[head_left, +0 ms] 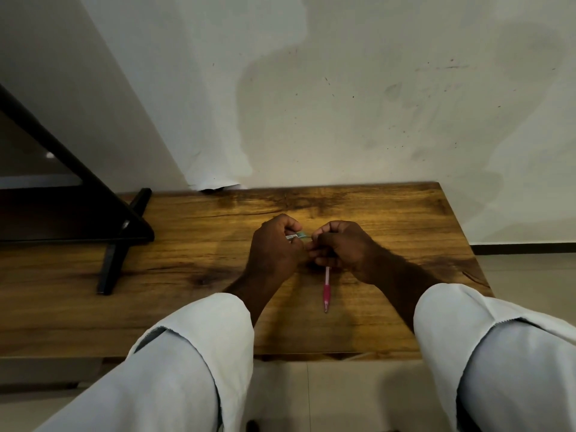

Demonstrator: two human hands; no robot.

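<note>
Both hands meet over the middle of the wooden table [374, 213]. My left hand [274, 247] curls its fingers round a small flat packet [296, 236] with a greenish end and printed label. My right hand [339, 244] pinches the packet's other end with curled fingers. A pen [326, 288] with a white barrel and pink grip points toward me from under the right hand; whether that hand also holds it I cannot tell. Most of the small packet is hidden by fingers.
A black stand with slanted legs [118, 244] sits on the table's left part. A white wall [343, 104] rises right behind the table. The table's right edge drops to a tiled floor [530, 275]. My white sleeves fill the foreground.
</note>
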